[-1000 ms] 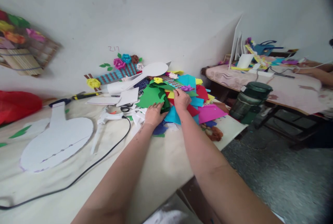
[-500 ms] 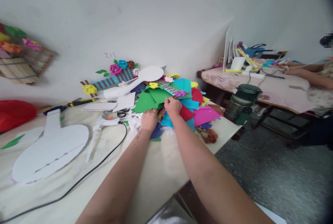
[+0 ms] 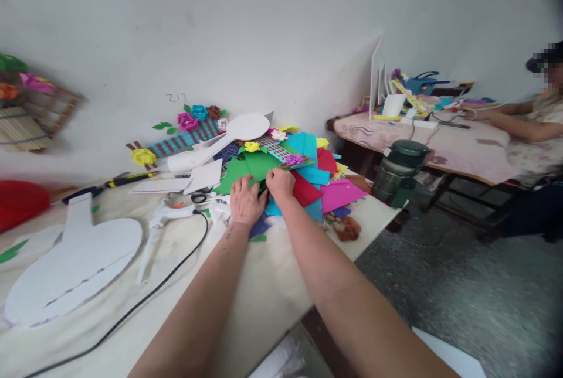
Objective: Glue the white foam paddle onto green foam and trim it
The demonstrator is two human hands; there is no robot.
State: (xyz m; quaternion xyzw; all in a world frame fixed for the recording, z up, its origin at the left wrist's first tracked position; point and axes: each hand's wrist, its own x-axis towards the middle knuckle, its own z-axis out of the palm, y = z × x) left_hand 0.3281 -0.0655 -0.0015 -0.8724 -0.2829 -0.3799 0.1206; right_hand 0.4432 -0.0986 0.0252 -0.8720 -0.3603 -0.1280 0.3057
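Green paper sheets (image 3: 264, 164) lie on top of a pile of coloured paper. My left hand (image 3: 246, 199) rests on their near left edge, fingers apart and laid over the paper. Close to its right, my right hand (image 3: 280, 184) is closed at the near edge of the green paper, fingertips partly hidden. A small dark gap shows between the hands under that edge. Red paper (image 3: 307, 189), blue paper (image 3: 317, 176) and magenta paper (image 3: 341, 193) fan out to the right. A purple paper flower (image 3: 294, 159) sits just beyond my right hand.
A white glue gun (image 3: 169, 213) with a black cord and a white racket-shaped board (image 3: 97, 261) lie to the left. Scissors (image 3: 200, 196) are near my left hand. A dark green flask (image 3: 401, 170) stands at right. Another person (image 3: 534, 120) works at a second table (image 3: 475, 161).
My left hand has spread its fingers onto the green paper. My right hand has shifted slightly and stays closed at the paper's edge. The view has turned a little to the right.
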